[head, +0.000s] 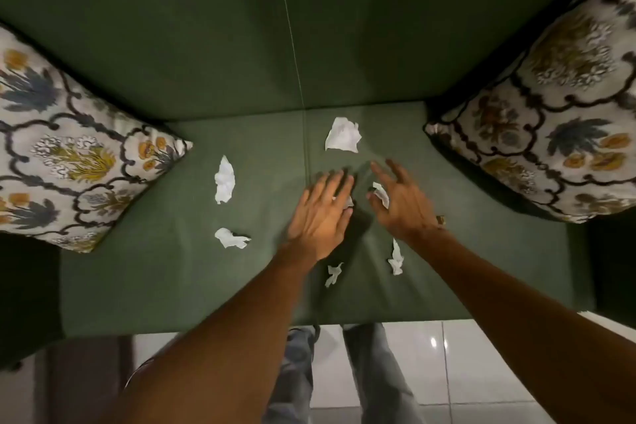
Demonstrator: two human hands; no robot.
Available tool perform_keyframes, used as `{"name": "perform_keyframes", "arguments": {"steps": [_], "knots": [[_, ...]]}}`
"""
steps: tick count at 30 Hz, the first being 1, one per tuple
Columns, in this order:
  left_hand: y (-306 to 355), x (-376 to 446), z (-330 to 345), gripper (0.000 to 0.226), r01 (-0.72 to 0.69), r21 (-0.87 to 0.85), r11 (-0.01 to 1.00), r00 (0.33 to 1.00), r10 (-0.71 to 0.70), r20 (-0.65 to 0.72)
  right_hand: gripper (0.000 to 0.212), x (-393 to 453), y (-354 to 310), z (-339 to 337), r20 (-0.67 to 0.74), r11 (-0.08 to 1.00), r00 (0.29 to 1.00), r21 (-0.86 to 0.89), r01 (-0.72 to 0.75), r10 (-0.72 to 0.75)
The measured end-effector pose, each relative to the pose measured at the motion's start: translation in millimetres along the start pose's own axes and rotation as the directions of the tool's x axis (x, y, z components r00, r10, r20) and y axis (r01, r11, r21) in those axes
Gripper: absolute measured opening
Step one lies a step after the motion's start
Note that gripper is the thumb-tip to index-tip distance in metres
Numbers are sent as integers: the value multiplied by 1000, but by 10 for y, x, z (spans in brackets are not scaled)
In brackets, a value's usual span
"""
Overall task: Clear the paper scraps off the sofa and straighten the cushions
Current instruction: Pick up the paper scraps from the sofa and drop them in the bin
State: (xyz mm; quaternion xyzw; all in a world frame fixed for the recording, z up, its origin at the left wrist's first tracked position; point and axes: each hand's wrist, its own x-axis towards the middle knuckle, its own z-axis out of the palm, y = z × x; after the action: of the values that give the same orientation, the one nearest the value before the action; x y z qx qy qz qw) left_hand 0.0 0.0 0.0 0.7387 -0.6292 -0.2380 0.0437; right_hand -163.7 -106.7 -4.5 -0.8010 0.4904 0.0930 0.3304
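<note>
1. The left hand [321, 217] lies spread, fingers flat, probably to cover a small white paper scrap [348, 202] on the dark green fabric sofa seat [172, 268].
2. The right hand [401, 203] pinches another crumpled white scrap [381, 194], probably to lift it.
3. Five more torn white scraps [343, 135] lie loose on the seat, between the two floral patterned cushions [557, 107], which lean in the corners.

White tiled floor [481, 372] runs along the bottom edge, glossy, with a small light glare on it near one grout line. Grey trouser legs [375, 372] stand on it at bottom centre. A dark brownish strip [86, 382] covers the floor's bottom-left corner; can't tell what it is.
</note>
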Motion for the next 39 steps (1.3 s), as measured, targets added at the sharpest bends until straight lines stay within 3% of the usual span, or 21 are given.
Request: {"name": "perform_keyframes", "arguments": {"steps": [1,4,9,13,17,20,23,26,31,39], "knots": [[-6,4,108,64,-28,71,997,996,22,81,61,3,61,80,18,1000,1000,-21,-23,24],[-88,-27,392,73,-25,147,989,990,4,142,49,-59,237,316,35,998,998,-35,-58,59],[-141,-90,557,82,10,135,991,979,-37,200,42,-117,378,569,-3,997,998,41,-61,61],[-197,-132,563,54,-24,51,998,992,17,127,28,-131,394,615,0,989,997,131,-74,75],[-307,-223,517,32,43,-86,995,975,-23,219,20,-281,362,616,-55,958,992,269,-94,113],[-234,-451,462,22,105,-118,987,967,-73,244,24,-568,309,649,-107,879,971,454,-145,215],[-118,-766,419,20,148,-186,971,978,-115,174,17,-900,278,708,-125,796,928,562,-225,350],[13,-1039,454,17,110,-168,980,984,-84,158,17,-1204,267,794,-111,787,908,549,-283,404],[118,-1247,644,15,125,-160,979,987,-105,125,18,-1435,383,968,-163,893,912,327,-310,376],[143,-1290,1135,12,152,-237,959,988,-143,55,20,-1169,545,1227,-78,901,952,354,-252,296]]}}
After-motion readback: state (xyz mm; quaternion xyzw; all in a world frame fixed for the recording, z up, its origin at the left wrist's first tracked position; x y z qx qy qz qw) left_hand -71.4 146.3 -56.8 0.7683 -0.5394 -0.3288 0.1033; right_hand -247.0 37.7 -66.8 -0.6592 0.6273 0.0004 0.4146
